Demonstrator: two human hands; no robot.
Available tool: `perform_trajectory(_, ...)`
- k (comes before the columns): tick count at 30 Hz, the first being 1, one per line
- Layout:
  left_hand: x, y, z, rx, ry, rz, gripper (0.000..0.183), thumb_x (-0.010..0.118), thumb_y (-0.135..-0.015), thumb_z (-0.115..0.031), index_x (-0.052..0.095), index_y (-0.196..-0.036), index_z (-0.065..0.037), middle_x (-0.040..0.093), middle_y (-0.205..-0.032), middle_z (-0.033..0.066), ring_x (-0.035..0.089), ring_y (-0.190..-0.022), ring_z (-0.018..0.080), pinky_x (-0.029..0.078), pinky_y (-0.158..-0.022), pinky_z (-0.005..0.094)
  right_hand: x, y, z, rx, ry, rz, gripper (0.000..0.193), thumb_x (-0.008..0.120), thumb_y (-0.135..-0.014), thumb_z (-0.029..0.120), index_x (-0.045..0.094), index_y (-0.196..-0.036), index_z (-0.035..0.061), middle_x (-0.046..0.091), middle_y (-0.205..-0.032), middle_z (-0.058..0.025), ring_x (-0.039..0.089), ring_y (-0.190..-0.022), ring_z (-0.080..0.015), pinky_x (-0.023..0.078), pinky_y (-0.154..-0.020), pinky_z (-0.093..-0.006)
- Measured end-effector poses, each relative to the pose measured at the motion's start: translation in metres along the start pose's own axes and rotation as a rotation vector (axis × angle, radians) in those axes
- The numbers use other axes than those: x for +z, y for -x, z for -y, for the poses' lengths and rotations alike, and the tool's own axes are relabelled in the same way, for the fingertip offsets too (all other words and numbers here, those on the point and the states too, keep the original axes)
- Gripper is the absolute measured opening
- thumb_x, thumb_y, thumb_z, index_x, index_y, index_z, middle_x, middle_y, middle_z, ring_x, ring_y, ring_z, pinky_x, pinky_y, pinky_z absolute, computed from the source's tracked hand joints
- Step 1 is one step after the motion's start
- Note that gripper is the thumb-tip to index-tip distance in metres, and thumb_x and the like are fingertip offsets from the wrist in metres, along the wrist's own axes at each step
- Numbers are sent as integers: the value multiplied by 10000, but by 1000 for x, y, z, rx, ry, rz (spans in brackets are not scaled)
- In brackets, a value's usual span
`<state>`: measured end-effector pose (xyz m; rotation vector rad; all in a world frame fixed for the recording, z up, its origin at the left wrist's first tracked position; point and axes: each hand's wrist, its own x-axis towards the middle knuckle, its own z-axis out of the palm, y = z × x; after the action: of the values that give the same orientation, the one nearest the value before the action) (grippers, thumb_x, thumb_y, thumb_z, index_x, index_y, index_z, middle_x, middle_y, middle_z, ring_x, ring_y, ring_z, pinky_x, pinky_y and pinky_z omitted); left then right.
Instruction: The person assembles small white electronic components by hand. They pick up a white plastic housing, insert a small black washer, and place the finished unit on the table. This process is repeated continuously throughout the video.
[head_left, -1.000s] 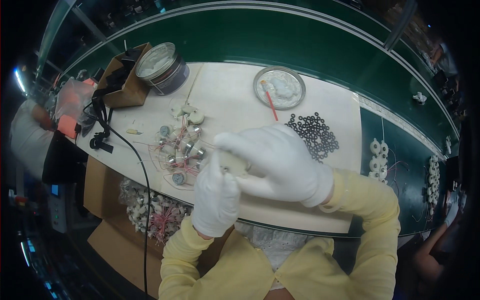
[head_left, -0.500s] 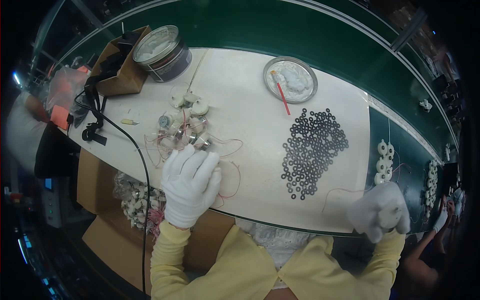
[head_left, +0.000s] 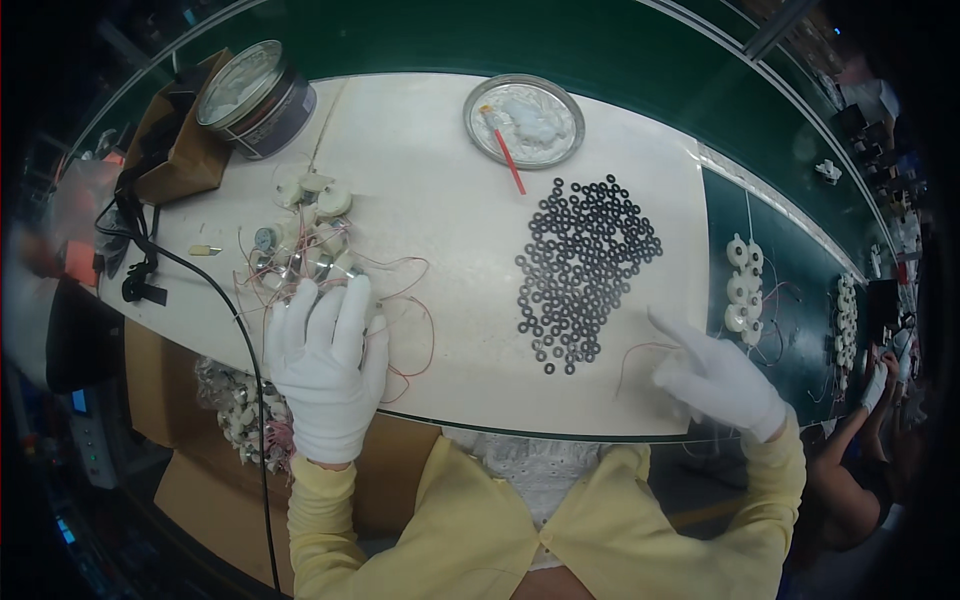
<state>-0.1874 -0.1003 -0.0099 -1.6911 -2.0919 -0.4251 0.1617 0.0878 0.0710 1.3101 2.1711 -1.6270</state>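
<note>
The left hand [head_left: 325, 375] lies flat and open on the white worktop [head_left: 430, 190], fingers spread and gripping nothing, its fingertips just touching the near edge of the cluster of small wired motors [head_left: 305, 235] — the pile lies straight ahead of the fingers, up and slightly to the person's left, its thin red leads trailing out to the right of the hand. The right hand [head_left: 715, 380] is well apart at the table's right edge, loosely open with the forefinger stretched toward the patch of black rings [head_left: 585, 265] — it holds nothing, so the left hand is plainly the nearer to the motors.
</note>
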Motion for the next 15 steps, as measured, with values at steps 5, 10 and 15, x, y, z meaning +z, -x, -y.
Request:
perform_trajectory(5, -5, -4, -11, -10, -94, 35, 515, 810, -864, -186, 673, -1357, -134, 683, -1188, 62, 593, -1249, 352, 433, -1095, 567, 18, -28, -27, -244, 433, -391, 619, 733, -963, 299, 568, -1480, 0, 678, -660, -83, 666, -554, -224, 520, -558, -340)
perform_trajectory(10, -4, -2, -18, 61, 22, 29, 505, 836, -840, -228, 687, -1317, -156, 671, -1092, 40, 599, -1230, 338, 432, -1089, 579, 12, -35, -29, -419, 666, -559, 502, 776, -917, 319, 683, -1340, 66, 674, -666, -52, 665, -570, -245, 496, -563, -365)
perform_trajectory(15, 2, 1, -29, 90, 186, 73, 499, 848, -819, -237, 694, -1287, -152, 659, -1069, 29, 606, -1216, 335, 415, -1096, 595, 4, -27, -13, -576, 944, -391, 412, 770, -909, 249, 702, -1270, 62, 709, -763, -22, 689, -670, -227, 486, -638, -344)
